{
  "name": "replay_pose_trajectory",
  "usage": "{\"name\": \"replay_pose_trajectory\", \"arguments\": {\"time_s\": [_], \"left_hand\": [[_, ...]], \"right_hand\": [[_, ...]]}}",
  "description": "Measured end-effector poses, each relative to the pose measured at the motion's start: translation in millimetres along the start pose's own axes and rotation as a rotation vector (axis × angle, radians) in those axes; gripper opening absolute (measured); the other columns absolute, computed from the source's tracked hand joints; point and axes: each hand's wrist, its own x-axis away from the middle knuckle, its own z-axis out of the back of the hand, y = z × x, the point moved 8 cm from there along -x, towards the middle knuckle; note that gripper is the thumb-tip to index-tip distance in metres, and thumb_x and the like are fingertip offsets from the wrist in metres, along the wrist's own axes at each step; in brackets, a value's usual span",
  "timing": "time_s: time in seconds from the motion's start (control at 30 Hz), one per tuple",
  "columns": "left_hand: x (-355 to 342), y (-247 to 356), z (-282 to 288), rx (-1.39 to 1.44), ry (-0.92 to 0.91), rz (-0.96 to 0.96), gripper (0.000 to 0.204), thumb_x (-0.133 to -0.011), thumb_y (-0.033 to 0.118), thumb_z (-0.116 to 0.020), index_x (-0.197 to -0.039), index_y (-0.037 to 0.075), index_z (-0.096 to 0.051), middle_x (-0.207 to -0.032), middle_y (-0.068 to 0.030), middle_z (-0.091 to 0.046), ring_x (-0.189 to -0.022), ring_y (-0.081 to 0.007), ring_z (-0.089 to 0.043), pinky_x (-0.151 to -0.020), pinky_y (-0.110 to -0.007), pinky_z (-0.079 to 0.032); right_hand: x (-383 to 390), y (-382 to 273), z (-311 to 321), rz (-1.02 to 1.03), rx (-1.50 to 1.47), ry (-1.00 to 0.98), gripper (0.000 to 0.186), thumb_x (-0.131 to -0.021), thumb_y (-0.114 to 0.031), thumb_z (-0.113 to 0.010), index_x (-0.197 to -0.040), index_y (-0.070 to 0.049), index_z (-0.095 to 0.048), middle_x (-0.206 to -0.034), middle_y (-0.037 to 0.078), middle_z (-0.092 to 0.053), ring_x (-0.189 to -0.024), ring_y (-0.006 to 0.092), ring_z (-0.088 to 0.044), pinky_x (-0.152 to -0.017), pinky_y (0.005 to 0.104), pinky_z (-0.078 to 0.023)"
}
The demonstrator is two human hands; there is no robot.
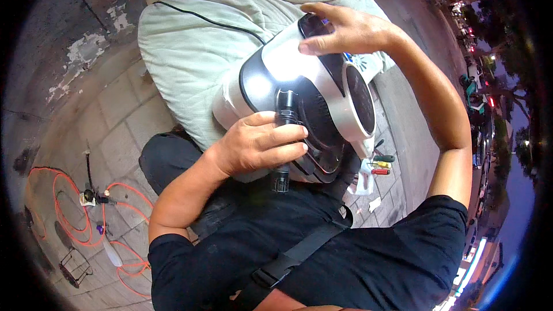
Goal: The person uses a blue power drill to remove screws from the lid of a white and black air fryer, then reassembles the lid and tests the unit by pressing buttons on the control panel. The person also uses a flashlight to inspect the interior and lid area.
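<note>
A black flashlight [286,102] is wrapped in the fingers of my left hand [256,145]. Its lit end casts a bright glare onto a rounded white and dark-grey household appliance [276,60], whose exact kind I cannot make out. The appliance lies tilted on a pale green padded cushion [178,63], with a black cord running off its far side. My right hand [345,29] rests on the far right end of the appliance, thumb and fingers spread across a dark glossy panel. Some of those fingertips are hidden behind the edge.
Several screwdrivers [380,165] with coloured handles lie beside a white plastic piece [363,179] on the paving at right. An orange cord [63,219] coils over the tiles at left, near a small wire frame [75,266]. Parked vehicles and lights line the far right.
</note>
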Motion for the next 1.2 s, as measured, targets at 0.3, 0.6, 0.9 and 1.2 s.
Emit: {"name": "replay_pose_trajectory", "arguments": {"time_s": [0.3,0.6,0.9,1.2], "left_hand": [[0,2,0,0.011,0.027,0.012,0.042,-0.094,0.013,-0.073,-0.134,0.022,-0.065,-0.141,-0.001,-0.069,-0.113,-0.0233,-0.073,-0.103,-0.038,-0.055],[1,2,0,0.031,0.027,0.034,0.04,-0.094,0.012,-0.073,-0.133,0.021,-0.066,-0.141,-0.0006,-0.069,-0.109,-0.023,-0.072,-0.101,-0.037,-0.056],[-3,5,4,0.026,0.055,0.014,0.039,-0.095,0.012,-0.07,-0.133,0.019,-0.065,-0.141,-0.0038,-0.068,-0.094,-0.0169,-0.074,-0.101,-0.037,-0.053],[-1,-1,-1,0.0,0.058,0.02,0.039,-0.097,0.012,-0.068,-0.135,0.02,-0.065,-0.145,-0.0047,-0.07,-0.082,-0.0134,-0.07,-0.097,-0.037,-0.053]], "right_hand": [[12,3,-1,-0.019,-0.052,-0.042,0.13,-0.077,-0.085,-0.074,-0.172,-0.005,-0.035,-0.162,0.034,-0.051,-0.146,0.0503,-0.056,-0.12,0.0586,-0.049],[14,3,2,0.013,-0.104,-0.031,0.126,-0.078,-0.083,-0.076,-0.172,-0.008,-0.036,-0.159,0.033,-0.055,-0.142,0.0508,-0.059,-0.119,0.0572,-0.05],[-5,-14,8,-0.083,0.041,-0.092,0.113,-0.081,-0.081,-0.078,-0.161,-0.006,-0.049,-0.149,0.034,-0.06,-0.135,0.0489,-0.064,-0.117,0.0563,-0.052],[-49,-49,5,-0.018,0.303,-0.367,0.096,-0.09,-0.07,-0.076,-0.153,0.001,-0.06,-0.139,0.029,-0.071,-0.124,0.0445,-0.072,-0.111,0.0463,-0.057]]}}
